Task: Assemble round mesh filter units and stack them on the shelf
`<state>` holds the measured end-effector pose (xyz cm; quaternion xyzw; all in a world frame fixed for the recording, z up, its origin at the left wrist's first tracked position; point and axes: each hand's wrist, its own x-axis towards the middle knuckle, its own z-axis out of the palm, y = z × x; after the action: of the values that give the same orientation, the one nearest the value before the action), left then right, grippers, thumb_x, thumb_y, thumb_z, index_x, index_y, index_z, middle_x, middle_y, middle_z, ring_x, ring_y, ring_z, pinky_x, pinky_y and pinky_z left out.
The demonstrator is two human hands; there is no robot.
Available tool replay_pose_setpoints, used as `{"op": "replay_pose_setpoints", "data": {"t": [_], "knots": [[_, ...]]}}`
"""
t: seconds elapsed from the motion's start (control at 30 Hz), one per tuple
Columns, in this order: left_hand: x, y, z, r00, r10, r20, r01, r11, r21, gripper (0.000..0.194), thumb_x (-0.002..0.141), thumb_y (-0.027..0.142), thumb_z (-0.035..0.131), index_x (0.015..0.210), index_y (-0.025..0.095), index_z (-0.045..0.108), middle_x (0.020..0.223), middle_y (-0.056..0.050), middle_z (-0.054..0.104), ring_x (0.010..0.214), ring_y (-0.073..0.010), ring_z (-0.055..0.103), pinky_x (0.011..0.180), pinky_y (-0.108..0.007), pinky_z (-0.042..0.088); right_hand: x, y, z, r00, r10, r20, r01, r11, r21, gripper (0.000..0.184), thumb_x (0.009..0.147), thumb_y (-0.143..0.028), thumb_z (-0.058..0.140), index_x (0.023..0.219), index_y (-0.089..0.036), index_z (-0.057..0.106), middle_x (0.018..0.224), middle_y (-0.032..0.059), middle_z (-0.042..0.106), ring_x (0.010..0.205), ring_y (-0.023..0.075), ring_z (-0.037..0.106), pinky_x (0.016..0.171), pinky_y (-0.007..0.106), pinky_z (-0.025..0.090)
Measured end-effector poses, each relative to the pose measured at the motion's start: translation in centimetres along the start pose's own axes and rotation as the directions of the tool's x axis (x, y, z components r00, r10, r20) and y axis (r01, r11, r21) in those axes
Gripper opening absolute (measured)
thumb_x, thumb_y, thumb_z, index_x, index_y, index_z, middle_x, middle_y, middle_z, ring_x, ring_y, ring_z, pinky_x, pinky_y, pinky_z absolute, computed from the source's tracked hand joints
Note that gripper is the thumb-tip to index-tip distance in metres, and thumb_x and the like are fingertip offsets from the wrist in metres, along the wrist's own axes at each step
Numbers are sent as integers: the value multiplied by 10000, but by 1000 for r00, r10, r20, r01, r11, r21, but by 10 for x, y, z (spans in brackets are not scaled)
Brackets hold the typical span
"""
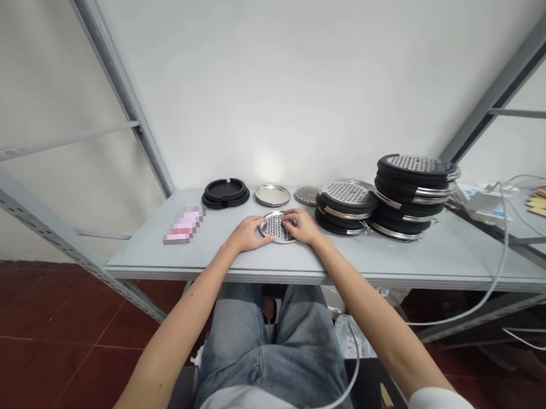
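A round perforated metal plate with a shiny rim lies flat on the shelf in front of me. My left hand holds its left edge, thumb reaching over the near rim and fingers along the far side. On the opposite side, my right hand has its fingers bent and pressed together on the plate; whether a small piece is between them is hidden. Just behind are a stack of shallow metal trays and a pile of perforated discs.
Black rings are stacked at the back left, near a blurred pink item. To the right stand a shorter stack and a taller stack of black-rimmed perforated plates. A white cable hangs over the shelf's front edge.
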<state>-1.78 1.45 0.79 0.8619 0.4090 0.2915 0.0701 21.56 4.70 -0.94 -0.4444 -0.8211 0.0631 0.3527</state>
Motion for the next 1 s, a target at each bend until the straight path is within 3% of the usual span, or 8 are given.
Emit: {"op": "replay_pose_setpoints", "data": {"t": [0.77, 1.0], "knots": [[-1, -1, 1, 999, -32, 20, 32, 999, -6, 618, 752, 580, 687, 1230, 193, 629, 1284, -126, 616, 1188, -305, 564, 1054, -449, 430, -2, -1, 0, 1000, 1, -17, -1, 1000, 16, 209, 856, -272, 567, 929, -195, 747, 1121, 108, 659, 1072, 260, 599, 995, 425, 443], [-2, 0, -1, 1000, -22, 18, 22, 1000, 12, 629, 761, 579, 683, 1218, 150, 635, 1268, -149, 618, 1176, -299, 573, 1051, -424, 440, -1, -2, 2, 1000, -5, 5, 5, 1000, 8, 219, 867, -278, 559, 923, -189, 751, 1132, 113, 665, 1088, 266, 597, 998, 425, 440]]}}
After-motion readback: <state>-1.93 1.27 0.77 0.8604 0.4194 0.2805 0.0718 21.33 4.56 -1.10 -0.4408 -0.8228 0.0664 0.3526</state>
